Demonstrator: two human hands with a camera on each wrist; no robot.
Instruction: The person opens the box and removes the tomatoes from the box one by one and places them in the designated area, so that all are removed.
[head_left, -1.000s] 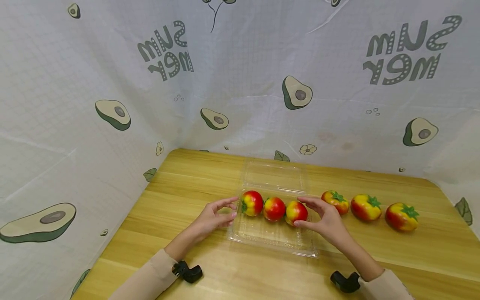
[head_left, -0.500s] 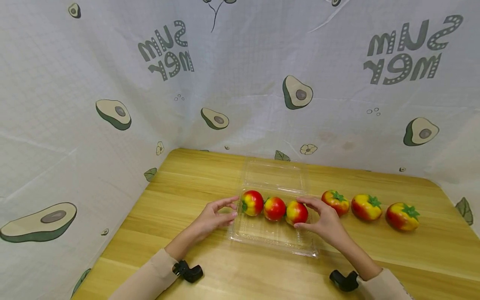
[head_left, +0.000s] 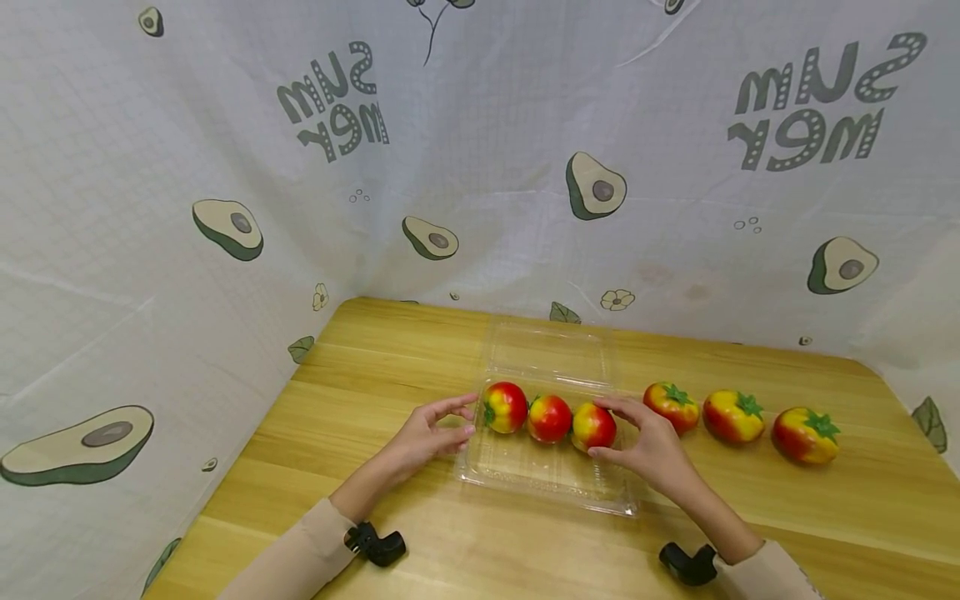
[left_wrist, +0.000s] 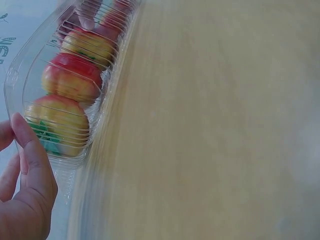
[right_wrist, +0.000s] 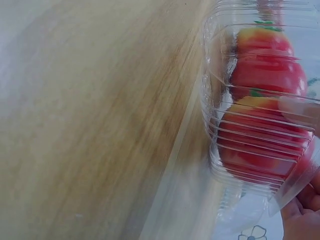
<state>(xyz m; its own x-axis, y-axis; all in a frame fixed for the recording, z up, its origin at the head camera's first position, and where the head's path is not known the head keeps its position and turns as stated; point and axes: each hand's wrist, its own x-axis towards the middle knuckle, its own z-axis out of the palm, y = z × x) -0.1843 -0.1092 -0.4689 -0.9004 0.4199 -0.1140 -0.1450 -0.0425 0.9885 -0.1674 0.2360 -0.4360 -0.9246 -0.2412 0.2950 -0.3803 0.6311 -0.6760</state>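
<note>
A lidded clear plastic box (head_left: 517, 482) lies on the table with its lid (head_left: 551, 346) folded back. In it, red-and-yellow toy persimmons with green leafy tops sit in a row: the left one (head_left: 506, 407), the middle one (head_left: 549, 418) and the right one (head_left: 593, 427). My left hand (head_left: 420, 435) holds the box's left end, thumb and fingertips at the rim. My right hand (head_left: 651, 440) grips the right persimmon, thumb at its near side and index finger at its far side. In the right wrist view, the plastic wall (right_wrist: 220, 145) stands before that persimmon (right_wrist: 260, 140).
Right of the box, three more toy persimmons stand in a line, the nearest one (head_left: 671, 406), then one (head_left: 733, 415) and the outermost one (head_left: 806, 434). The wooden table (head_left: 360, 350) meets a white avocado-print curtain (head_left: 480, 158) behind and at the left.
</note>
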